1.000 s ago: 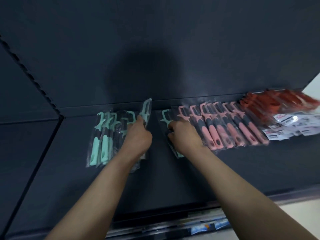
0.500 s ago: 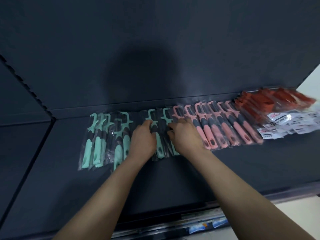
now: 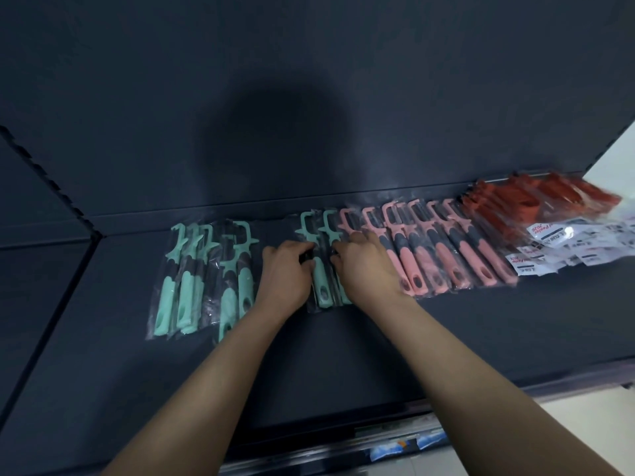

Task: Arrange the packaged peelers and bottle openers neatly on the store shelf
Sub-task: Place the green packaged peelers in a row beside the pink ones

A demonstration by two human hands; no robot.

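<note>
Packaged peelers lie in a row along the back of a dark shelf (image 3: 343, 355). Several mint-green peelers (image 3: 206, 280) overlap at the left. Two more mint peelers (image 3: 321, 269) lie in the middle, next to several pink peelers (image 3: 446, 262). My left hand (image 3: 285, 276) has its fingers curled on the left mint packet of the pair. My right hand (image 3: 364, 266) rests over the right mint packet with its fingers bent on the wrapping. At the far right sits a heap of red packaged items (image 3: 536, 204) with white labels.
The shelf's dark back panel (image 3: 309, 80) rises right behind the row. A perforated upright (image 3: 44, 180) marks the left corner. The shelf's front edge (image 3: 395, 438) carries price tags. A pale floor (image 3: 591, 420) shows at the lower right.
The mint peeler my left hand held upright has come down flat beside the other middle mint peeler. Both hands have drawn together on that pair.
</note>
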